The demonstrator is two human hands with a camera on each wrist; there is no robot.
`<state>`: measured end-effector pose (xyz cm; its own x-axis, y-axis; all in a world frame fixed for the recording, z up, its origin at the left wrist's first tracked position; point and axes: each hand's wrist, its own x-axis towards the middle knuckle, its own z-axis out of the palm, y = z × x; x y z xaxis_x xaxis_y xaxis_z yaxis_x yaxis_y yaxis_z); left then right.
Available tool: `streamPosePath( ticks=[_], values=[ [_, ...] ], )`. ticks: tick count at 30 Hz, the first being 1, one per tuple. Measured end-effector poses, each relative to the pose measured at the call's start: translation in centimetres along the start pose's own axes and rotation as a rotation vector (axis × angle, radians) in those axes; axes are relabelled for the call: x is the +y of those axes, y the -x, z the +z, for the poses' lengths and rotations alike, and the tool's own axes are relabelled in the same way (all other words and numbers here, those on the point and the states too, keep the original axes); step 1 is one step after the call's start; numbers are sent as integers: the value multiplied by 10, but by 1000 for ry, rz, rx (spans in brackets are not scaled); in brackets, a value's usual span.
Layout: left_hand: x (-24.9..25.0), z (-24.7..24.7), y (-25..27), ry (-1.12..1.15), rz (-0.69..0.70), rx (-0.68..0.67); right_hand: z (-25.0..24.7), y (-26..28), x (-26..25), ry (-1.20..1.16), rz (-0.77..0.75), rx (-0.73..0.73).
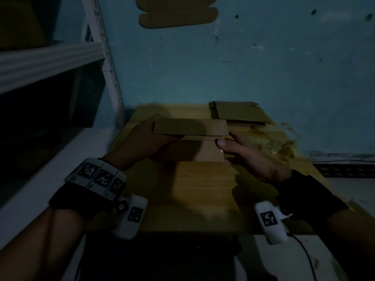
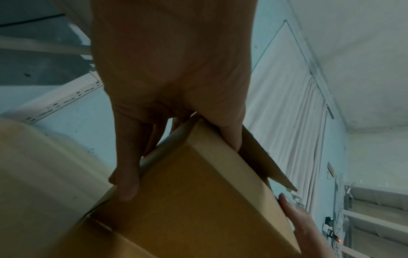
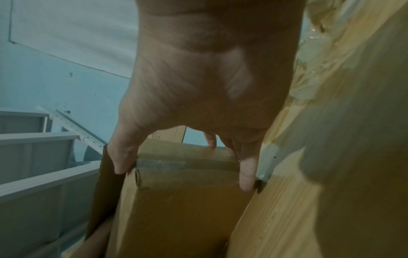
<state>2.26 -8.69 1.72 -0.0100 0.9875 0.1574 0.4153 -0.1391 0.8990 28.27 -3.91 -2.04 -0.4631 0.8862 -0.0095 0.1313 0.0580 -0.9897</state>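
Note:
A brown cardboard box point(image 1: 203, 151) stands on the wooden table point(image 1: 192, 191), with one long flap point(image 1: 188, 128) raised along its top. My left hand point(image 1: 146, 136) grips the box's left end. In the left wrist view its thumb point(image 2: 229, 136) lies inside the flap and its fingers point(image 2: 128, 174) run down the outside of the box point(image 2: 198, 200). My right hand point(image 1: 229, 140) is open against the right end. Its thumb point(image 3: 120, 162) touches the flap edge, and its straight fingers point(image 3: 247, 172) lie on the taped end of the box point(image 3: 183, 200).
Flat cardboard sheets point(image 1: 241, 112) are stacked at the table's far right, with crumpled clear plastic point(image 1: 269, 142) just in front of them. A white metal shelf unit point(image 1: 50, 57) stands on the left. A cardboard cutout point(image 1: 178, 15) hangs on the blue wall.

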Motion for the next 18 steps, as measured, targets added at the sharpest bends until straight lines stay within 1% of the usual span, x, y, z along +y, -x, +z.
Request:
streamPosePath(
  ticks=[5,7,11,14,15,18],
  values=[
    [-3,0,-1,-36,14,13,4,4,-4,38,13,24],
    [-6,-1,-2,-62,53,36,6,5,-7,89,20,28],
    [-10,1,-5,-219,110,50,13,6,-11,134,1,49],
    [-11,8,-5,-324,154,32,21,4,-14,283,-30,144],
    [-12,10,-4,-342,167,29,24,3,-14,299,-39,189],
    [-12,13,-3,-342,203,9,28,3,-15,384,-79,301]
  ],
)
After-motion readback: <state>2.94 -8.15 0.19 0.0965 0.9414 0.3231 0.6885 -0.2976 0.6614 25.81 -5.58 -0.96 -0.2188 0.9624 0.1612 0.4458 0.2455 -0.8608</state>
